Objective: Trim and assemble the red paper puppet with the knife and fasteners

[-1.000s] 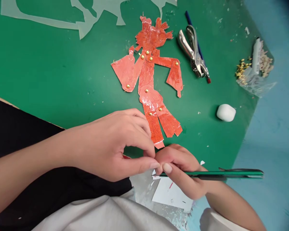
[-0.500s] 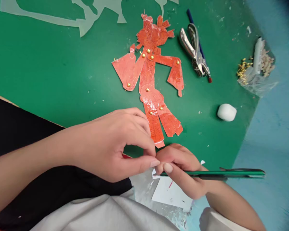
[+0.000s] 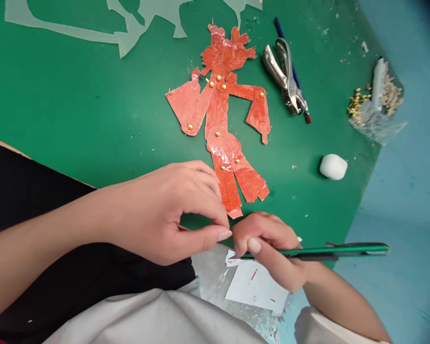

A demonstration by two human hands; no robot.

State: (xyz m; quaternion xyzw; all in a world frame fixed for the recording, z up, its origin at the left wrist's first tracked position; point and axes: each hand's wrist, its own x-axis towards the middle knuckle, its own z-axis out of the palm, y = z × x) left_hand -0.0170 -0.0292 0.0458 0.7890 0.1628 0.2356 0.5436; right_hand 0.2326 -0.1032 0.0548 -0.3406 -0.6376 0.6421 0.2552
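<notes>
My left hand (image 3: 179, 210) is held over the table's near edge, thumb and forefinger pinched together. Whatever they may hold is too small to make out. Just to its right, my right hand (image 3: 272, 246) is closed round a slim green pen (image 3: 344, 250) with a clip, its tip pointing left. A small gap separates the two hands. Beyond them a red jointed paper puppet (image 3: 224, 143) lies flat, its parts joined by brass fasteners (image 3: 217, 134). The lower end of one leg is close to my left fingertips.
On the green table (image 3: 122, 119) lie a metal hole punch (image 3: 284, 79), a blue brush (image 3: 297, 71), a white eraser (image 3: 333, 166) and a plastic bag (image 3: 374, 119) with brass fasteners. Translucent offcuts (image 3: 71, 28) lie at the back. White paper (image 3: 256, 286) is below my hands.
My hands have come slightly apart, the left fingertips no longer touching the right hand. The whole view has shifted a little; the puppet and tools lie as before.
</notes>
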